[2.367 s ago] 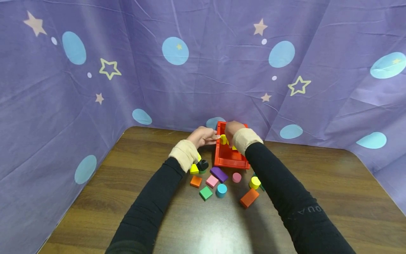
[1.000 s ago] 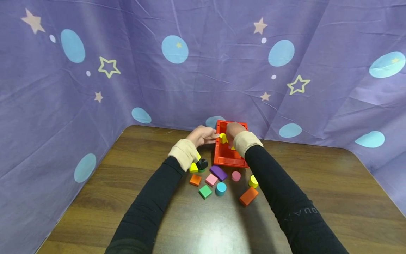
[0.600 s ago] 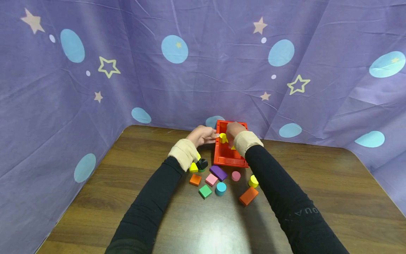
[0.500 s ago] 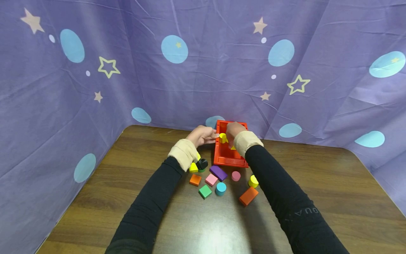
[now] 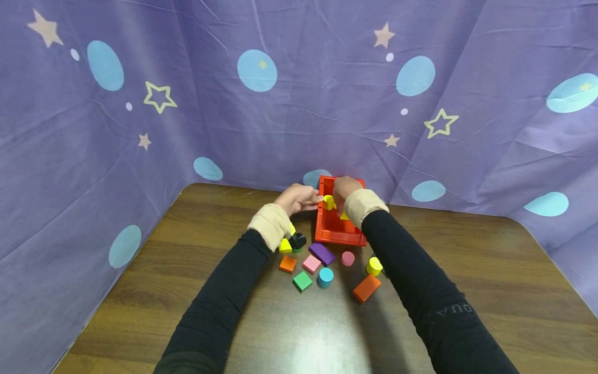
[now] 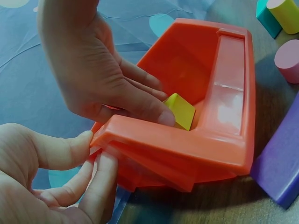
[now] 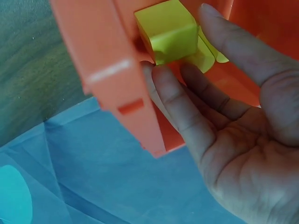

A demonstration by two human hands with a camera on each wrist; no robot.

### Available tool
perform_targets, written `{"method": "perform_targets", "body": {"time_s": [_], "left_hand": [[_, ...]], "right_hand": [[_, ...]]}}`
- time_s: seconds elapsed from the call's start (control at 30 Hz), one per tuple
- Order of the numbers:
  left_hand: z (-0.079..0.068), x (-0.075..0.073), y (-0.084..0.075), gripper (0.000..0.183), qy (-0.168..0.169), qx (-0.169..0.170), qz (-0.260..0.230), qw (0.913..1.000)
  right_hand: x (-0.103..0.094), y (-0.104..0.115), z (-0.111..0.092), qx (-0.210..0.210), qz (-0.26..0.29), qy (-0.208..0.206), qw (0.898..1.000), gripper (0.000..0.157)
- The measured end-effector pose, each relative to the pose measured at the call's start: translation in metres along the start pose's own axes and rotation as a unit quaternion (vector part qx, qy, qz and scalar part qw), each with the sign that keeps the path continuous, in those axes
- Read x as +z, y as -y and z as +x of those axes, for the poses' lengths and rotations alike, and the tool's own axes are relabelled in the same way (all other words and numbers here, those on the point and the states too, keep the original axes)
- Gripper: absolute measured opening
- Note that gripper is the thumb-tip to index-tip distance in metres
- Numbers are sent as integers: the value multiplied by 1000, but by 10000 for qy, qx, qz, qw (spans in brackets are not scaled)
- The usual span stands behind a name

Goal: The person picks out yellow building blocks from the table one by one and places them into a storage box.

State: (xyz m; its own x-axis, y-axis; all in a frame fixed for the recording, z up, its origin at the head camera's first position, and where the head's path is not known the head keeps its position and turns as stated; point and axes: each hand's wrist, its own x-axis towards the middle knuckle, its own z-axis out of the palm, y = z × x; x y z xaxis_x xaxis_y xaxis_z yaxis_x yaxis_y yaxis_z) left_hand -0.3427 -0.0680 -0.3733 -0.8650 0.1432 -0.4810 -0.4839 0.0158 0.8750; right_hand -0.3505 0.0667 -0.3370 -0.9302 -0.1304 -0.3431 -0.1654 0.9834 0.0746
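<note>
My left hand [image 5: 299, 198] pinches the far left corner of a red plastic bin [image 6: 201, 154], thumb on the rim and fingers beneath it. My right hand [image 5: 344, 188] reaches down into the bin. In the right wrist view its thumb and fingertips are at two sides of a yellow block [image 7: 168, 32]. Other yellow pieces [image 7: 203, 56] lie just beyond. The left wrist view shows an angular yellow block [image 6: 182, 112] at the right hand's fingertips. A round yellow block [image 5: 329, 202] stands by the bin's left wall; my right hand hides part of the inside.
In front of the bin lie a purple block [image 5: 322, 254], a pink cylinder [image 5: 348, 258], a blue cylinder [image 5: 325, 278], a green block [image 5: 302, 282] and orange blocks [image 5: 366, 289]. Yellow pieces [image 5: 285, 246] lie by my left wrist. A purple curtain [image 5: 299, 130] hangs behind the table.
Both hands keep nearly the same places at the bin. The whole view shifts up slightly; the blocks on the table stay put.
</note>
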Motion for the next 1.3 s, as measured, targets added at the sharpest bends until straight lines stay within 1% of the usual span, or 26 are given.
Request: {"method": "perform_targets", "body": {"time_s": [0.23, 0.37, 0.47, 0.6, 0.7, 0.77, 0.83, 0.97, 1.17, 1.3], "left_hand": [[-1, 0, 0, 48, -3, 23, 20, 10000], [-1, 0, 0, 48, 3, 19, 33, 10000], [-1, 0, 0, 48, 1, 25, 31, 10000], [-2, 0, 1, 48, 5, 47, 53, 10000], [-3, 1, 1, 48, 13, 57, 79, 10000], [-3, 1, 0, 48, 14, 70, 78, 9999], [-3, 1, 0, 47, 7, 81, 66, 9999], [-1, 1, 1, 47, -6, 112, 54, 9999], [0, 0, 2, 47, -4, 68, 4, 10000], [0, 0, 1, 48, 37, 35, 15, 10000]], "right_hand": [[-8, -2, -3, -182, -78, -148, 9997, 57], [-15, -3, -10, -282, 3, -220, 9994, 54], [-22, -3, -16, -325, 182, -169, 9992, 52], [-29, -4, -19, -340, 305, -20, 9990, 55], [-33, -4, -20, -373, 235, 36, 9990, 62], [-35, -4, -21, -423, 176, 42, 9989, 64], [-36, -4, -22, -511, 70, 30, 9987, 62], [-38, -4, -26, -696, -149, 5, 9975, 51], [-45, -5, -36, -849, -307, -100, 9959, 41], [-50, -7, -44, -1142, -490, -208, 9920, 30]]}}
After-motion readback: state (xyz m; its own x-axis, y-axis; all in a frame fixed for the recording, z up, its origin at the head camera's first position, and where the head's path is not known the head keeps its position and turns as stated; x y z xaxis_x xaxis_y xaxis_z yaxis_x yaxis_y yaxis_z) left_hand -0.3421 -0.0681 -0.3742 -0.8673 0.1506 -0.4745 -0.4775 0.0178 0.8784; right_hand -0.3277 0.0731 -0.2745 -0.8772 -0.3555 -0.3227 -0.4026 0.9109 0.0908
